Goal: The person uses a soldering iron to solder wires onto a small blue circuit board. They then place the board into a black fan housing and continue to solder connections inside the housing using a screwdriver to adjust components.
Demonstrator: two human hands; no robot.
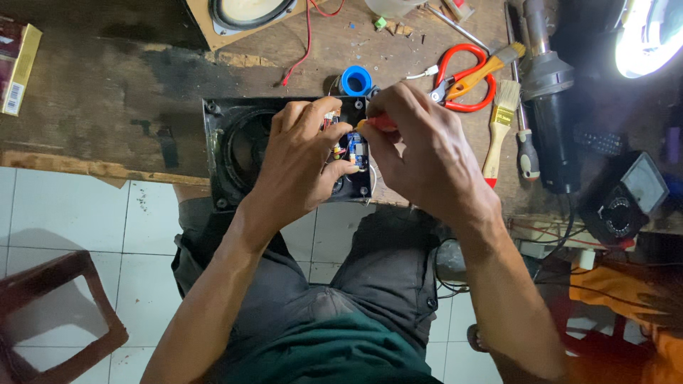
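The black speaker box (235, 153) lies at the near edge of the wooden counter (107, 92), under both hands. The left hand (299, 160) pinches a small blue part (356, 148) inside it. The right hand (420, 146) is closed around an orange screwdriver (377, 123), just beside the left.

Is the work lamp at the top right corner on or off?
On. The lamp head glows bright white and washes out the picture around it, while the bench nearby is dim.

dim overall | lamp (649, 35) glaring top right, blown out | left bench shadowed | sharp focus
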